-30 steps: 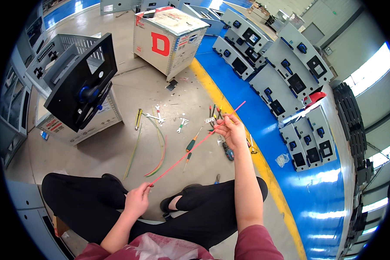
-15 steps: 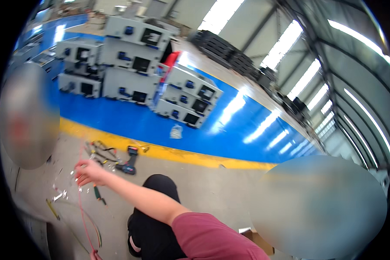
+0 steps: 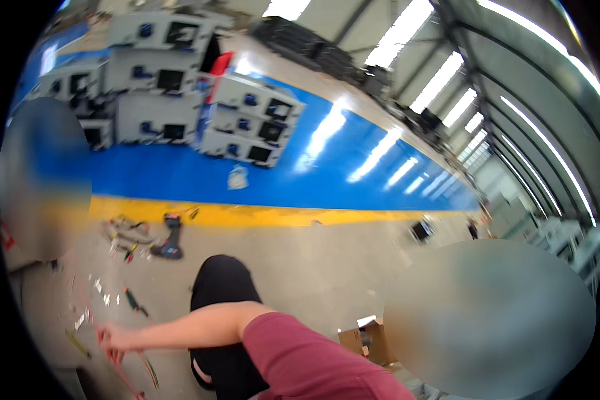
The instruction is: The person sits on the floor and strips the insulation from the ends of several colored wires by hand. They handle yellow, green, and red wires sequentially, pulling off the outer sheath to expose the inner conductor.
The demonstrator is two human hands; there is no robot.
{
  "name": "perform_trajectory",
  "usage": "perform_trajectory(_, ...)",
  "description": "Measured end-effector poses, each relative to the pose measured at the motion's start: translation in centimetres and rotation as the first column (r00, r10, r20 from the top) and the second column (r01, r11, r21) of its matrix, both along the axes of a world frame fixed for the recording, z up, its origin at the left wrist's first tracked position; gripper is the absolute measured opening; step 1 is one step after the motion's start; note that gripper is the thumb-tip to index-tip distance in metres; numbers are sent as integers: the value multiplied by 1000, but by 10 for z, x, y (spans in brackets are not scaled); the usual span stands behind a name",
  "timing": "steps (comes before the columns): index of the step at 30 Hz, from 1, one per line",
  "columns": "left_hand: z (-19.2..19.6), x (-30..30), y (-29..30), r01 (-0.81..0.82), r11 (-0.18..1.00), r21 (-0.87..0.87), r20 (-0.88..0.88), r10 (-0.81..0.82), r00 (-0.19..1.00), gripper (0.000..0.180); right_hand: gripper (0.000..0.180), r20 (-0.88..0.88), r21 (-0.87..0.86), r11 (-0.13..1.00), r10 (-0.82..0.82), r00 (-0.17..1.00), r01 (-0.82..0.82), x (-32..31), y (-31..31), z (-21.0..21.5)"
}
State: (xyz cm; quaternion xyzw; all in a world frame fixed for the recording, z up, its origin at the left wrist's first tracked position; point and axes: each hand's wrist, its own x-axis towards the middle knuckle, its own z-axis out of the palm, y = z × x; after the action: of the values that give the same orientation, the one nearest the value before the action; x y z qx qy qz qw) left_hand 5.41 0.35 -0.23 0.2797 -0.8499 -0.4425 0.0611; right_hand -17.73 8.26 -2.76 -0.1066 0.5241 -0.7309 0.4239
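From the right, my right arm in a maroon sleeve stretches across my black-clad knee. At lower left my right hand [image 3: 117,339], slightly blurred, has its fingers closed on a thin red wire [image 3: 125,377]. The wire runs down from it to the lower edge, where only a sliver of my left hand [image 3: 139,395] shows, pinching the wire. Beside the wire lie a few coloured wires [image 3: 151,371]. Just beyond the right hand, a green-handled tool [image 3: 135,303] and a yellow strip [image 3: 77,343] rest on the grey floor.
A cordless drill [image 3: 169,239] and several hand tools [image 3: 128,237] lie near the yellow floor line. White scraps [image 3: 103,292] are scattered closer in. Stacked grey-white cabinets [image 3: 157,80] stand on the blue floor beyond, with a clear bag [image 3: 237,177] before them. An opened cardboard box [image 3: 377,343] sits at right.
My right hand has come down and nearer along the red wire, closer to my left hand. The view has swung to the right, bringing the cardboard box further into sight.
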Motion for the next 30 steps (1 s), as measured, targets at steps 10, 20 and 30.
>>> perform_trajectory(10, 8, 25, -57, -52, 980, 193, 26, 48, 999, 29, 22, 107, 136, 977, 147, 983, -161, 54, -21, 1)
perform_trajectory(20, 12, 29, -24, -51, 997, 65, 119, 43, 992, 45, 23, 140, 90, 987, 117, 983, -130, 50, 2, 22)
perform_trajectory(30, 6, 33, -33, -117, 979, -168, -38, 113, 993, 41, 21, 78, 80, 997, 5, 997, -11, 70, -13, 20)
